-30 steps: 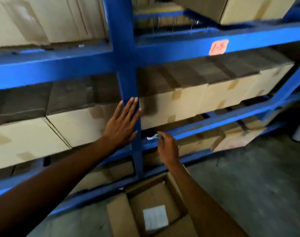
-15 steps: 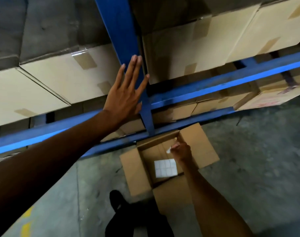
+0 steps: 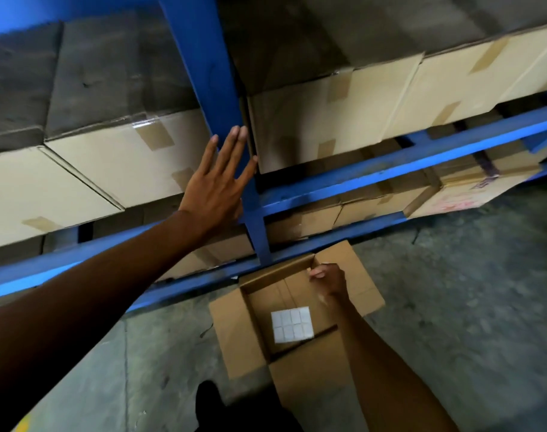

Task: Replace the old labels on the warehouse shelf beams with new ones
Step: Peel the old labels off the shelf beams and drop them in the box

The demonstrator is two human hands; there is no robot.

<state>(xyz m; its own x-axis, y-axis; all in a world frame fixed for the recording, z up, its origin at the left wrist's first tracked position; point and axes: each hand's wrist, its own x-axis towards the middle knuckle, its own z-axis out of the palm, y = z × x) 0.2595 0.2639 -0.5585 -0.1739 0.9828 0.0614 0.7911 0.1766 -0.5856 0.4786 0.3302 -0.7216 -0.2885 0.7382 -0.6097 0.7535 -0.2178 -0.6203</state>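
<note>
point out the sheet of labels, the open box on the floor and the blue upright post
sheet of labels (image 3: 292, 326), head view, middle of the sheet
open box (image 3: 231, 335), head view, left flap
blue upright post (image 3: 203, 57), head view, front face

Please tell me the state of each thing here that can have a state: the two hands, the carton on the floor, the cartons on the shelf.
left hand: open, fingers straight, flat against the blue upright post.
right hand: fingers curled, over the floor carton; whether it holds anything, cannot tell.
floor carton: open, flaps spread.
sheet of white labels: lying flat inside the floor carton.
shelf cartons: closed, taped.
</note>
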